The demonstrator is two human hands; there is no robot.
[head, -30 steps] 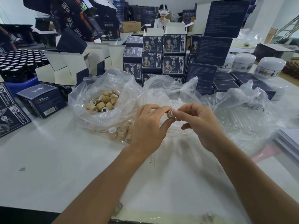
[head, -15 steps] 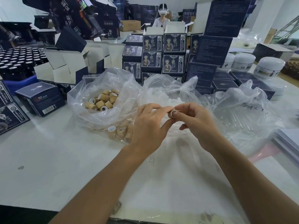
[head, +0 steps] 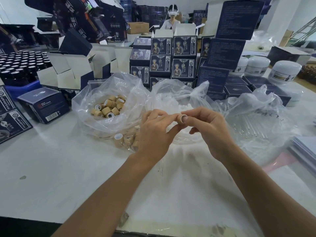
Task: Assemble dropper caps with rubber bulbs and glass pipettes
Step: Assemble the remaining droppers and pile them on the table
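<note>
Dropper cap (head: 179,119) pinched between left hand (head: 156,134) and right hand (head: 207,132) (above bare table (head: 51,168)).

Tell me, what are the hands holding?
One tan cap, pinched by its sides between the left hand and right hand.

Stacked dark blue boxes (head: 183,46) with printed figures fill the centre back. Open white-lined cartons (head: 68,72) stand at left, beside a blue crate (head: 22,87) of dark bottles (head: 20,62) at the far left edge. White jars (head: 284,71) sit at right. A person (head: 171,19) wearing a white headset sits at top centre.
</note>
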